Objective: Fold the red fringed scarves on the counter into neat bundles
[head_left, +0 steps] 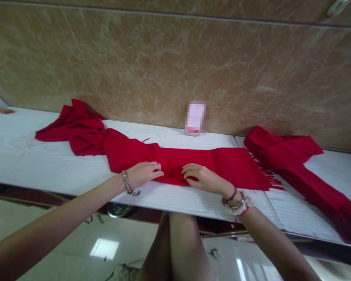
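A red scarf [175, 156] lies lengthwise across the white table, its right part spread flat and its fringed end at the right. Toward the left it gathers into loose folds. My left hand [143, 173], with a ring and a beaded bracelet, rests at the scarf's near edge, fingers reaching to the right. Just right of it, my right hand [204, 178] touches the same edge with bent fingers apart from the thumb. Neither hand visibly grasps the cloth. On the right lies a second red scarf [295, 160], folded over itself, its fringed end hanging near the front edge.
Against the brown marbled wall [152, 74] leans a phone [195, 117], its screen blurred out. The white table [46, 168] is narrow, with a seam at the right. A brown object [1, 110] lies at the far left. Below are my legs and a shiny tiled floor.
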The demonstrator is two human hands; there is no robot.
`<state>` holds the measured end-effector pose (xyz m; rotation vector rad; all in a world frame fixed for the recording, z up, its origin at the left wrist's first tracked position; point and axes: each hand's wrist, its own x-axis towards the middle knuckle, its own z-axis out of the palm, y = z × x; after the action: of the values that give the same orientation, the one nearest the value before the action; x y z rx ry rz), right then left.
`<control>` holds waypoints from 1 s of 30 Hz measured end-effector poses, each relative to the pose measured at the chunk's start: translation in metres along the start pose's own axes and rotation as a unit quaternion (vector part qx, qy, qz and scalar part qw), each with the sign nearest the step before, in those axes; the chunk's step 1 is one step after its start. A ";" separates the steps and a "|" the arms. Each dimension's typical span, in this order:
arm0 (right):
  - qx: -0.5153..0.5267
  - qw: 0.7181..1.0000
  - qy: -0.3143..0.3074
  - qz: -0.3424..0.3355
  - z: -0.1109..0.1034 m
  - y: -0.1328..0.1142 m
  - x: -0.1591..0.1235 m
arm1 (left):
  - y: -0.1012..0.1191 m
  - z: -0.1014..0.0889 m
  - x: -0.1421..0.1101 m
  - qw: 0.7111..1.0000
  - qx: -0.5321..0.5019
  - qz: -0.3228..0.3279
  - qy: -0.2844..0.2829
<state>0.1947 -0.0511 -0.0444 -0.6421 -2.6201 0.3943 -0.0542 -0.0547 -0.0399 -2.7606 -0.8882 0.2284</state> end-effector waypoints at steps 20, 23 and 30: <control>-0.223 0.972 0.019 0.065 -0.008 0.003 -0.065 | 0.025 0.002 0.030 0.992 0.005 0.058 0.111; -0.252 0.966 0.013 0.052 -0.007 0.002 -0.069 | 0.028 0.004 0.040 0.990 0.007 0.068 0.124; -0.182 0.971 0.058 0.147 -0.008 0.001 -0.071 | 0.028 0.002 0.045 0.993 -0.007 0.027 0.111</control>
<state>0.2556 -0.0838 -0.0609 -1.1437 -2.5071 -0.0487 -0.0035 -0.0499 -0.0529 -2.7552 -0.7606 -0.0761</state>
